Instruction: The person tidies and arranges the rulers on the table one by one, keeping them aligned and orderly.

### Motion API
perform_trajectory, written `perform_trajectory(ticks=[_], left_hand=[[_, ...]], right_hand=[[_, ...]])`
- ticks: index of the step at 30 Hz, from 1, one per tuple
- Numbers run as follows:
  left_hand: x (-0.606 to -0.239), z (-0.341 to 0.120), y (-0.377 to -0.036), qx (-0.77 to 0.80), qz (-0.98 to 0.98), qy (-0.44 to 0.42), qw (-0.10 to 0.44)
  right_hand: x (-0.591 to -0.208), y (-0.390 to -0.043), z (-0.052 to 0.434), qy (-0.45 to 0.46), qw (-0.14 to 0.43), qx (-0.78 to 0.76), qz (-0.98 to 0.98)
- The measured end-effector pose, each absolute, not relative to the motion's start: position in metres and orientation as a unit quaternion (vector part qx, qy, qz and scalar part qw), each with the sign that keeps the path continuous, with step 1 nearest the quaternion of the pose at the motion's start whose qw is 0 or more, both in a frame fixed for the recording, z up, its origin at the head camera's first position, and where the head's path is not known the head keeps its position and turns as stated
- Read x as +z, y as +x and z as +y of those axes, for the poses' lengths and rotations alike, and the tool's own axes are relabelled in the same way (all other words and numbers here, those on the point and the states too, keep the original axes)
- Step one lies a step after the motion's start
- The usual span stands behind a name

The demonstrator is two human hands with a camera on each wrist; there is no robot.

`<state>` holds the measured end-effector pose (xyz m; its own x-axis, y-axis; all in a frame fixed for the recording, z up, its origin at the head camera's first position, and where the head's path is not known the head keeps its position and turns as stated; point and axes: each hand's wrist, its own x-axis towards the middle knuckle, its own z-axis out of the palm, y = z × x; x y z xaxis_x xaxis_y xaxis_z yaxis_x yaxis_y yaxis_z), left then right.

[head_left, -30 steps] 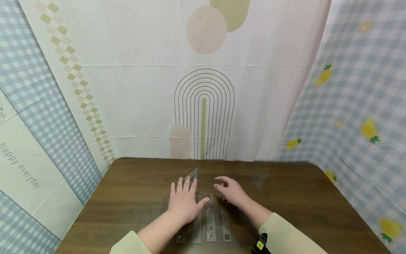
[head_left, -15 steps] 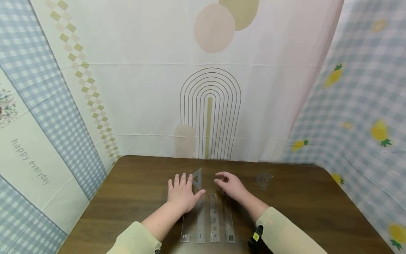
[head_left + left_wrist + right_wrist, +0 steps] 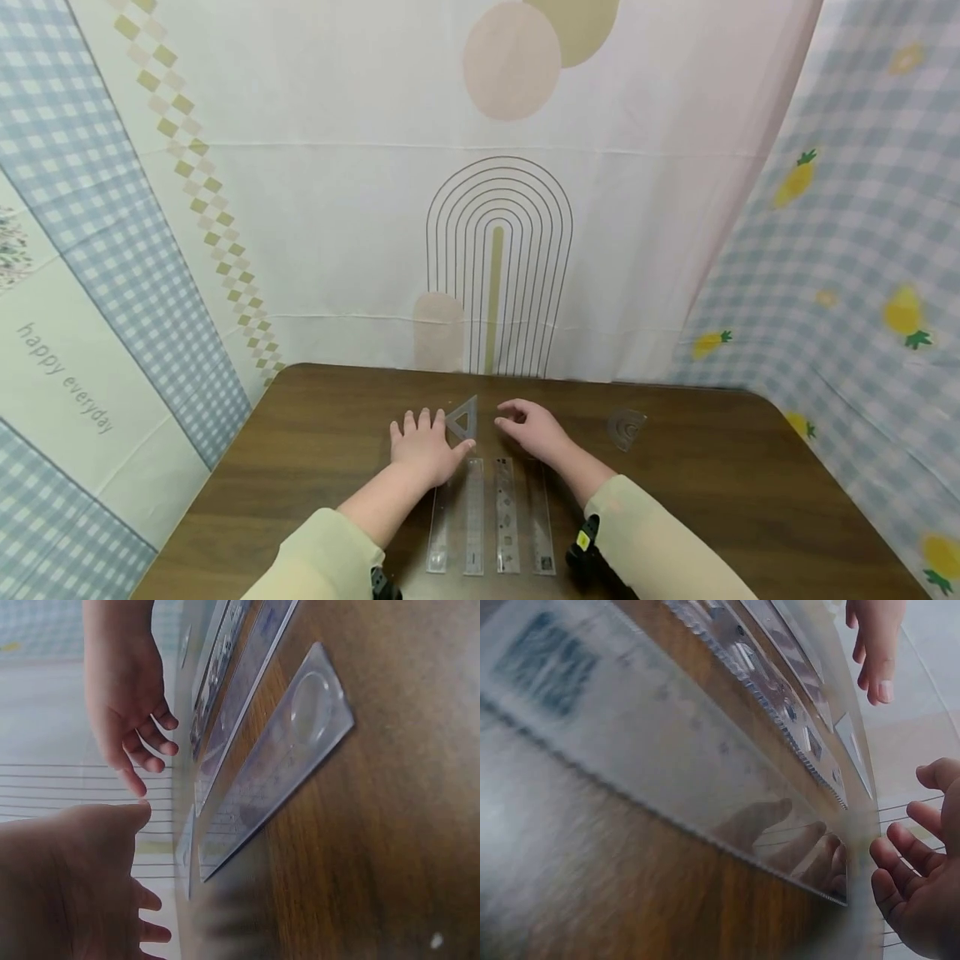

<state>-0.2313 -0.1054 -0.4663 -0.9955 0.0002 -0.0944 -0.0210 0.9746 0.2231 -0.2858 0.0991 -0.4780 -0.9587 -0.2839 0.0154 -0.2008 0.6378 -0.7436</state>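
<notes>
My left hand (image 3: 423,450), fingers spread, is just left of a clear triangular set square (image 3: 469,431) in the head view. It also covers the upper end of the leftmost clear ruler (image 3: 438,537); whether it touches anything, I cannot tell. Above the upper end of the rightmost ruler (image 3: 543,533) is my right hand (image 3: 536,429), its fingers loosely bent and holding nothing. Between these lie a plain ruler (image 3: 474,517) and a stencil ruler (image 3: 507,517) with cut-out shapes. The left wrist view shows a ruler (image 3: 277,765) with a round hole, apart from the fingers.
A clear protractor (image 3: 626,428) lies farther right on the brown wooden table (image 3: 720,483). A patterned white cloth (image 3: 337,233) hangs behind the table, and checked cloth (image 3: 847,250) hangs at the right.
My left hand has drawn back leftward off the set square, which now shows fully. The right hand has shifted slightly left with fingers still bent. The rulers lie as before.
</notes>
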Motion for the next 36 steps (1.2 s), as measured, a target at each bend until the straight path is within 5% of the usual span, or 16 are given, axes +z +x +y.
perform_trajectory(ticks=[36], left_hand=[[-0.469, -0.105, -0.245, 0.087, 0.992, -0.014, 0.09]], right_hand=[[-0.481, -0.323, 0.066, -0.151, 0.06, -0.251, 0.954]])
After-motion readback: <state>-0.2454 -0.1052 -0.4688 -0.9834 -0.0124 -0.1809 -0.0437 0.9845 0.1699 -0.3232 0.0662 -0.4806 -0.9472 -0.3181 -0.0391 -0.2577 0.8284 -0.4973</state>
